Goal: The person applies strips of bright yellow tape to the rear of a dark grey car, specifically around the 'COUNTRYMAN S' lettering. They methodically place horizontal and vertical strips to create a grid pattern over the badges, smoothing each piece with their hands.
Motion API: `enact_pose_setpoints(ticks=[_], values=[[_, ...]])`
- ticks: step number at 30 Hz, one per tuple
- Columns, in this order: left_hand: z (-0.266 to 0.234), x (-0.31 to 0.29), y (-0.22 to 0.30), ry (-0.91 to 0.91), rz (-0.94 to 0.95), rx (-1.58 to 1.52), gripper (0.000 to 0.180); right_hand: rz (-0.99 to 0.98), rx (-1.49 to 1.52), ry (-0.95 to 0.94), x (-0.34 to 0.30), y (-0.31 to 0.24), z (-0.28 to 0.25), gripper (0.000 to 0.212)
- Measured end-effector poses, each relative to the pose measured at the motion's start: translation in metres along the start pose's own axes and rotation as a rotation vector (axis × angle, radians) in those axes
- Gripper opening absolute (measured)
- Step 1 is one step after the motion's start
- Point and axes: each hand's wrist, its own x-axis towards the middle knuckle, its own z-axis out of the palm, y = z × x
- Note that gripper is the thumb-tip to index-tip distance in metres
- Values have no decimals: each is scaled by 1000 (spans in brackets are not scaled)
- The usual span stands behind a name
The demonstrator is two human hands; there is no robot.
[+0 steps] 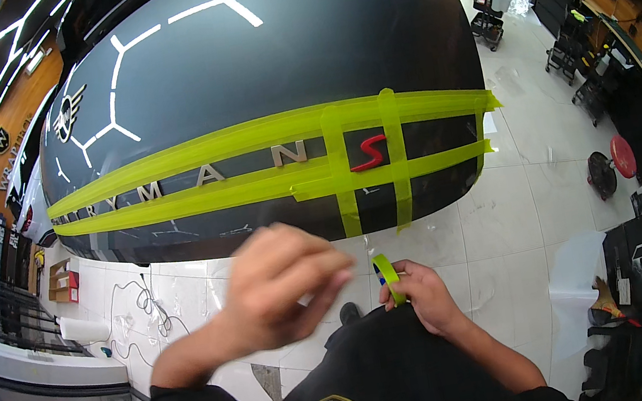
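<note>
A dark grey car panel fills the upper middle. Two long strips of yellow-green masking tape run across it, above and below a row of chrome letters and a red letter badge. Two short vertical tape strips frame the red badge. My right hand holds a roll of yellow-green tape just below the panel's lower edge. My left hand is raised beside it, fingers pinched together, blurred, a little left of the roll; I cannot tell whether it holds a tape end.
White tiled floor lies under the panel, with a cable at the left. A red stool and black tool carts stand at the right. Workbenches line the far right wall. My dark shirt fills the lower edge.
</note>
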Motion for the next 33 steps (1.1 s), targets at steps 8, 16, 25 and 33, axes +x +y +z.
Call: enact_pose_setpoints(ticks=[8, 16, 25, 33], values=[[98, -27, 36, -137, -517, -262, 65, -22, -141, -222, -46, -56, 12, 32], [161, -49, 66, 120, -680, -217, 34, 46, -210, -227, -41, -23, -24, 32], [178, -66, 77, 349, -827, -319, 26, 102, -318, -279, -40, -20, -25, 34], [181, -67, 76, 262, -829, -261, 21, 163, -297, -317, -28, -6, -41, 31]])
